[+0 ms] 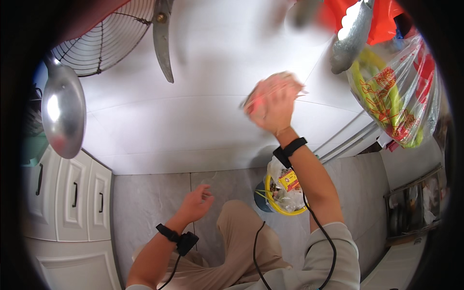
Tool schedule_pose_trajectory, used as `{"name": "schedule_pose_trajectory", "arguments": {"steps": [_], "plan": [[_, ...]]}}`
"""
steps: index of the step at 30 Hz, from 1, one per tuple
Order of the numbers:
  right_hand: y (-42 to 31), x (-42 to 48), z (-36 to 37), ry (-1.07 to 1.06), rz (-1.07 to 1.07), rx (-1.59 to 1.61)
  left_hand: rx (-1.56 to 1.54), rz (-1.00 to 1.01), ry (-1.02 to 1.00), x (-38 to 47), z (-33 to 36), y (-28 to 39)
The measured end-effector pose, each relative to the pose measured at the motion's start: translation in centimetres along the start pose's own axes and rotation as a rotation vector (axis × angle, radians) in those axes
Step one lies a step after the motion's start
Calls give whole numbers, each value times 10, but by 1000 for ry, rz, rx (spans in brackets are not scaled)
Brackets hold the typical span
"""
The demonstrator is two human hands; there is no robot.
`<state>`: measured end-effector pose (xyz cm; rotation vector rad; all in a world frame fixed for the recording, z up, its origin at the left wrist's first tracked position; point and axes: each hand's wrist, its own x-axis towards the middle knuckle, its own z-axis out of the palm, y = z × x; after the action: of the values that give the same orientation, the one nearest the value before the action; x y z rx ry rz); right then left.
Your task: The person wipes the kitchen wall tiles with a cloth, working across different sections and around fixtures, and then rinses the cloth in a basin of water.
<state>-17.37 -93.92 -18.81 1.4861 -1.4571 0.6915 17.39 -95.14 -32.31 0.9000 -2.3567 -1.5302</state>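
Observation:
A wadded pinkish-red cloth [273, 90], blurred, lies under my right hand [273, 112], which presses it against the white tiled wall [163, 123]. Its fingers are spread over the cloth. My left hand [198, 203] is held low over the grey floor, with the fingers loosely bent and nothing in it. Black straps with small devices and cables are on both wrists.
A metal ladle [64, 108], a wire strainer [108, 40] and metal tongs [349, 40] hang near the top. A filled plastic bag [395, 94] hangs right. A yellow-rimmed bin [270, 203] stands on the floor; white cabinets [72, 195] are left.

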Motion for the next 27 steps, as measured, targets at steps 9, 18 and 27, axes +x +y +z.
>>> {"name": "schedule_pose_trajectory", "arguments": {"steps": [9,18,27], "plan": [[-13,52,3,230,84,-48,-42,29,11,-3,0,13],[-77,56,35,-38,-274,175,-32,29,33,-7,-1,6],[-56,153,2,452,56,-22,-29,55,46,-12,-5,6]]}}
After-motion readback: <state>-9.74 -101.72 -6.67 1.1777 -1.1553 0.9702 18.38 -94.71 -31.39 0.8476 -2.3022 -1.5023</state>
